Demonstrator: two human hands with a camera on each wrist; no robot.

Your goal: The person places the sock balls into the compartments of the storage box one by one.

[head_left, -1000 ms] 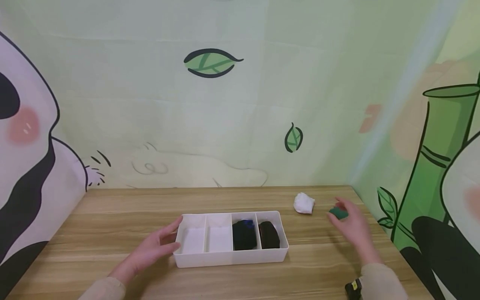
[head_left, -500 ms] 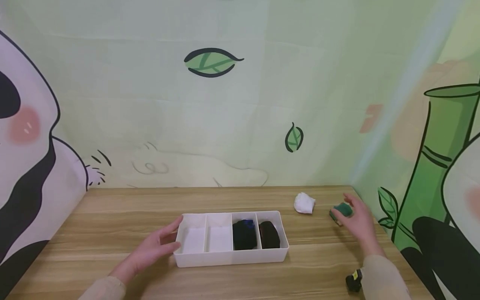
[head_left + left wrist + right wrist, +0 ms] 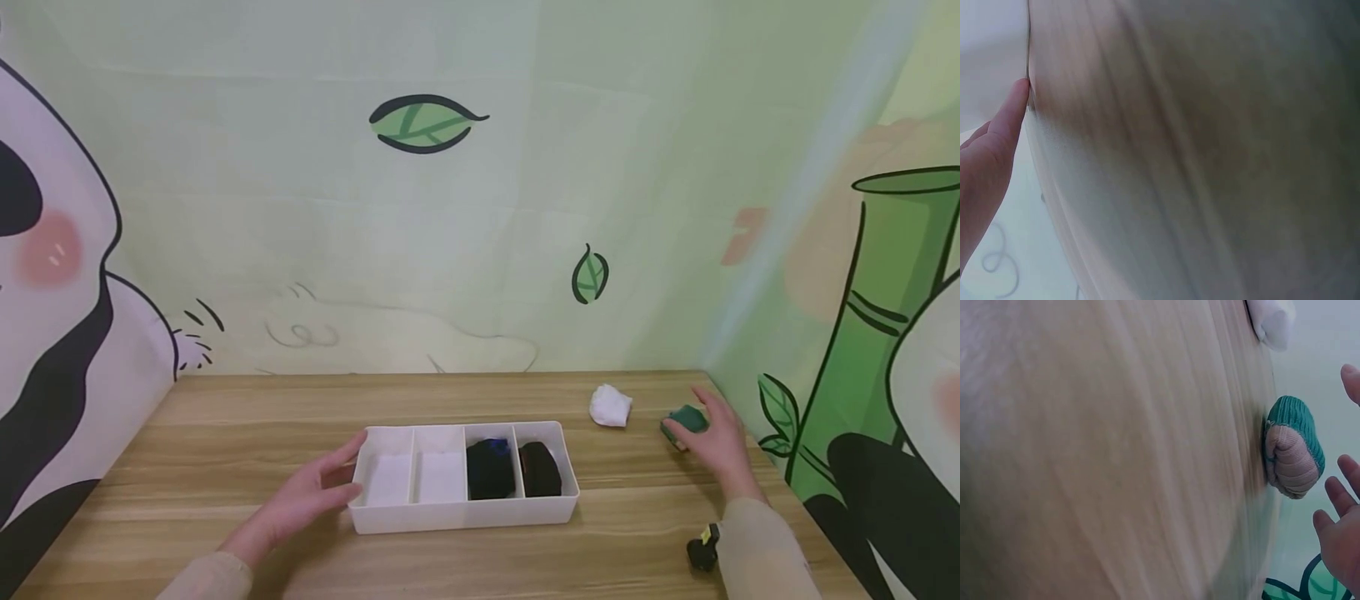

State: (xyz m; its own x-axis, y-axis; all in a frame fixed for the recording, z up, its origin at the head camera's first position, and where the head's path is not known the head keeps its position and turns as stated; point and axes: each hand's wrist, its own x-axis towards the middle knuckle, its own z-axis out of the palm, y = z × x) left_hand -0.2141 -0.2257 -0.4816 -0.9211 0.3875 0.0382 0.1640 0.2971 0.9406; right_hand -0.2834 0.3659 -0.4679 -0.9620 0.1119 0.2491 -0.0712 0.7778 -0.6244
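A white divided box (image 3: pixel 465 517) stands mid-table in the head view. My left hand (image 3: pixel 303 502) rests at its left end, thumb and fingers extended along the rim; in the left wrist view a straight finger (image 3: pixel 1013 112) touches it. Toward the table's right back, a rolled sock (image 3: pixel 688 418), green with a pinkish part, lies on the table. My right hand (image 3: pixel 720 446) is spread beside it. In the right wrist view the fingertips stand apart from the rolled sock (image 3: pixel 1294 450). Two dark bundles, one black with blue (image 3: pixel 491 471) and one brownish-black (image 3: pixel 540 471), fill the two right compartments.
A rolled white cloth item (image 3: pixel 611 406) lies on the wooden table (image 3: pixel 450 571), left of the green sock. The box's two left compartments show bare floors. A printed backdrop (image 3: pixel 480 208) rises behind the table.
My right hand has shifted slightly right and its fingers have spread from around the green sock, which now shows more of its surface. The left hand and the box have stayed in place.
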